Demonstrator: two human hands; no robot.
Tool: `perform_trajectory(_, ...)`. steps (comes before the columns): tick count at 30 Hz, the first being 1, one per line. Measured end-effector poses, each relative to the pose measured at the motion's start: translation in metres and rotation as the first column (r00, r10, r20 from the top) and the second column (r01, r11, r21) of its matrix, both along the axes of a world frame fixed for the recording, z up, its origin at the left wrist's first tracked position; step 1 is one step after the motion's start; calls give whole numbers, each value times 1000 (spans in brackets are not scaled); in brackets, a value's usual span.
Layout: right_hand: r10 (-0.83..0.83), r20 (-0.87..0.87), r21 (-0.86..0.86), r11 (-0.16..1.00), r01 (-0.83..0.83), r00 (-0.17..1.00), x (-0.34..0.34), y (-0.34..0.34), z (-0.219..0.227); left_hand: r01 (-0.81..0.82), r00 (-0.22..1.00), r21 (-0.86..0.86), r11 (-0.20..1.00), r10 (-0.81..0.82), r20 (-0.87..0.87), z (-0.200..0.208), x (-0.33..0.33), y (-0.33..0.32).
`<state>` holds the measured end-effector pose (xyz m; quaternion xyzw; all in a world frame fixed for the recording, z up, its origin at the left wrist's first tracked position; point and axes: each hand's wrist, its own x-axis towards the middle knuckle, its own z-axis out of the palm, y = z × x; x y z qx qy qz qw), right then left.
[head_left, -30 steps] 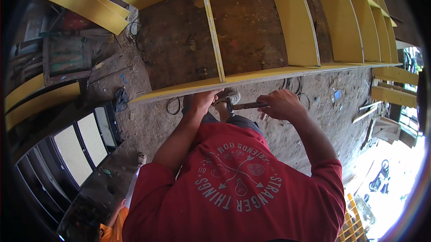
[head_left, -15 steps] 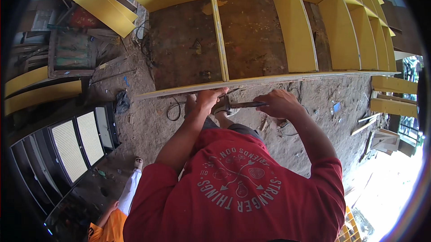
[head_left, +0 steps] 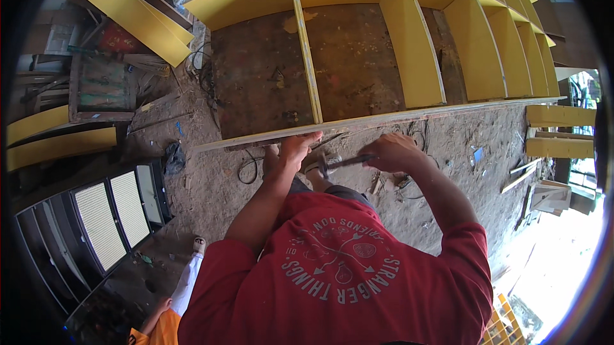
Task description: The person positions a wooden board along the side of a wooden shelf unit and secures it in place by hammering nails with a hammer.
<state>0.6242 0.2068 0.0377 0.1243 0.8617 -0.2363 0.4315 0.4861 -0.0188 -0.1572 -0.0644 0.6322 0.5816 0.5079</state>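
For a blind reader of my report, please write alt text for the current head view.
A person in a red shirt holds a hammer in the right hand, with the left hand at the near edge of a yellow compartmented frame. Below is a dirt floor; another person in orange shows at lower left.

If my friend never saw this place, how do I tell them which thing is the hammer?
Find the big yellow frame across the top, then look just below its near edge. There, the person's right hand grips the hammer, its head toward the left hand. Unlike the looped cable on the ground nearby, it's straight, with a crosswise head.
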Motion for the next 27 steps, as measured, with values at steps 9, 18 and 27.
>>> perform_trajectory(9,-55,-95,61,996,61,994,6,3,-11,-18,1000,24,1000,19,-14,-3,2,1)
perform_trajectory(18,-108,-78,66,991,113,991,4,4,-11,-17,1000,-18,1000,17,-19,-2,2,2)
perform_trajectory(27,-111,-40,24,993,112,993,14,0,-12,113,993,-24,993,-112,20,33,-1,-25)
